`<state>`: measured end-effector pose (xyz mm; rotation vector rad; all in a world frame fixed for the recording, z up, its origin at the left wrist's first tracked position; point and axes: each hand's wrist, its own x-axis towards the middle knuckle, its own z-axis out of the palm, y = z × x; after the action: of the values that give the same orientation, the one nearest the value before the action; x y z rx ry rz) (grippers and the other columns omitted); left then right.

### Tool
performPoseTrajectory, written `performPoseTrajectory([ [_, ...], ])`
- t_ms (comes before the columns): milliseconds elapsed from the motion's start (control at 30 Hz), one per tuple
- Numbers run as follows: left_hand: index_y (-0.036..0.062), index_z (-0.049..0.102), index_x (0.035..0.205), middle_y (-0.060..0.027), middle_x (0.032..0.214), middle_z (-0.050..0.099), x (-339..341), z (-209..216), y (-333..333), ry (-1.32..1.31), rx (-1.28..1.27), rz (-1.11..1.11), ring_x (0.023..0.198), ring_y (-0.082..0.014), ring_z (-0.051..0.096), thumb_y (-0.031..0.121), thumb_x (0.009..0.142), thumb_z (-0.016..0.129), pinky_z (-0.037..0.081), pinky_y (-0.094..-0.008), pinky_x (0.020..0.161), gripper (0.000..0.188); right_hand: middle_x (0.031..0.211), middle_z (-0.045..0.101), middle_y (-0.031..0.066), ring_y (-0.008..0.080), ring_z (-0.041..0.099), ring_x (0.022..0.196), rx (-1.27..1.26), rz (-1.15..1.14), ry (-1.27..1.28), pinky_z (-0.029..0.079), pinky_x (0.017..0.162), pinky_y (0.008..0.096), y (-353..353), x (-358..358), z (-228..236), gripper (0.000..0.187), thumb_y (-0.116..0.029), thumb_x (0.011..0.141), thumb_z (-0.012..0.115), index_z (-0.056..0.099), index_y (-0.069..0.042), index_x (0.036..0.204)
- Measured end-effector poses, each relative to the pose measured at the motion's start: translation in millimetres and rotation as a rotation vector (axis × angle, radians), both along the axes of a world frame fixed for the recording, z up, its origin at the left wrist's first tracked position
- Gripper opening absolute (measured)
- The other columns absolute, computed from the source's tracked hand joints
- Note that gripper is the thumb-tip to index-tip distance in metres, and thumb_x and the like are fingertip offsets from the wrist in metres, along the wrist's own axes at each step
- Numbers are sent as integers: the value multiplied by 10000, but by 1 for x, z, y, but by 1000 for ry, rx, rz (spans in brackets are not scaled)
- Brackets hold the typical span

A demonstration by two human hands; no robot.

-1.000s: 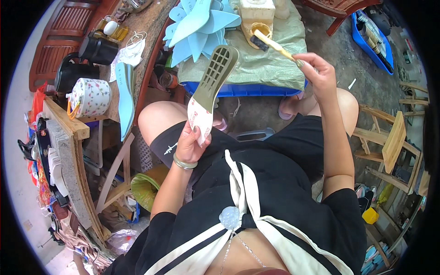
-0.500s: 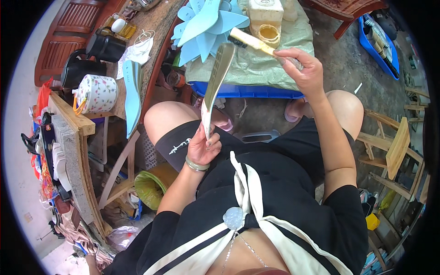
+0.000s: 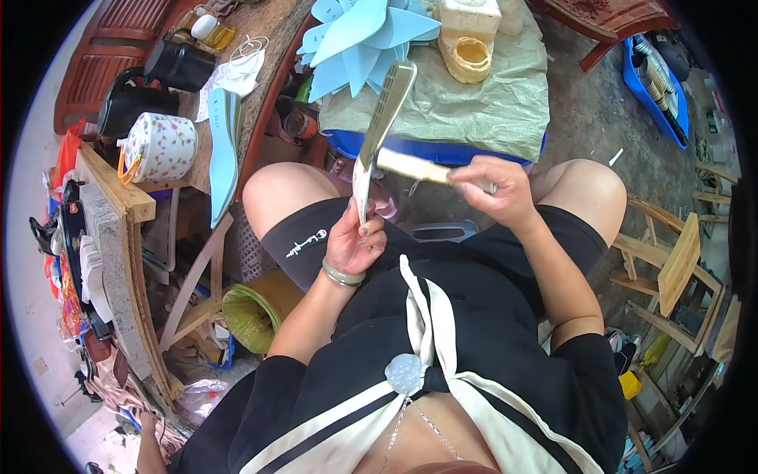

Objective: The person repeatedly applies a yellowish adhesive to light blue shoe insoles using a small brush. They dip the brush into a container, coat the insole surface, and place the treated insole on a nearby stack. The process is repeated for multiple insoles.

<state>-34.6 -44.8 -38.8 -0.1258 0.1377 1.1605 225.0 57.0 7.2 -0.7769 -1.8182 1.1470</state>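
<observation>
My left hand [image 3: 355, 243] is closed on the lower end of an insole-shaped piece [image 3: 385, 107], held upright and nearly edge-on. Its upper part is olive-grey; the part near my fingers is whitish. In my right hand [image 3: 497, 192] is a pale-handled brush [image 3: 414, 167], pinched by its end and slightly blurred. The brush's head meets the right side of the piece, and its bristles hardly show. Beyond my hands, a pile of light-blue insole-shaped pieces [image 3: 365, 49] lies beside a stained plastic container [image 3: 467, 28] with a round cup-like opening [image 3: 473, 57].
A green woven sheet [image 3: 505, 103] covers the low surface ahead, over a blue tray [image 3: 450, 148]. On the left table are more blue pieces [image 3: 227, 150], a floral pot [image 3: 164, 146] and black mugs [image 3: 180, 65]. A yellow-green bin [image 3: 257, 312] stands by my left leg; wooden frames [image 3: 671, 268] are right.
My right hand has come down and leftward, bringing the brush from beside the container's opening to the piece. My left hand keeps its hold, nearly in place.
</observation>
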Motion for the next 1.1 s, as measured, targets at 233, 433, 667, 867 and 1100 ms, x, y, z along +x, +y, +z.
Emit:
performPoseTrajectory([
  [233, 105, 435, 1275, -42, 1005, 589, 1, 18, 3, 387, 68, 50, 663, -115, 508, 148, 957, 512, 381, -196, 491, 330, 824, 680, 57, 134, 628, 749, -99, 43, -84, 477, 689, 251, 11, 13, 1, 167, -23, 760, 645, 703, -28, 917],
  [433, 73, 439, 1273, -83, 1007, 642, -4, 26, 4, 854, 106, 123, 675, -134, 624, 186, 915, 601, 411, -179, 490, 409, 918, 688, 72, 121, 613, 867, -135, -359, 46, 459, 795, 236, 33, 37, 0, 189, -3, 805, 618, 698, -15, 976],
  [667, 31, 445, 1254, -110, 1017, 663, -2, 32, 1, 1062, 111, 112, 671, -132, 647, 160, 907, 607, 407, -173, 480, 404, 758, 639, 52, 123, 577, 625, 142, -177, -121, 440, 592, 254, 9, 32, 9, 181, 16, 759, 652, 695, -23, 931],
  [867, 24, 448, 1252, -117, 1009, 666, -11, 35, -2, 1024, 140, 70, 669, -138, 656, 175, 899, 620, 421, -173, 478, 420, 847, 686, 52, 101, 611, 773, -77, -363, -110, 468, 699, 230, 24, 38, 0, 167, -13, 802, 628, 705, -12, 949],
  [1100, 23, 480, 1237, -110, 979, 679, -27, 37, 0, 1127, 223, -102, 690, -128, 665, 184, 892, 632, 422, -173, 483, 410, 926, 706, 47, 93, 625, 860, -142, -186, -277, 472, 786, 225, 61, 61, 21, 175, -53, 829, 618, 715, -21, 971],
])
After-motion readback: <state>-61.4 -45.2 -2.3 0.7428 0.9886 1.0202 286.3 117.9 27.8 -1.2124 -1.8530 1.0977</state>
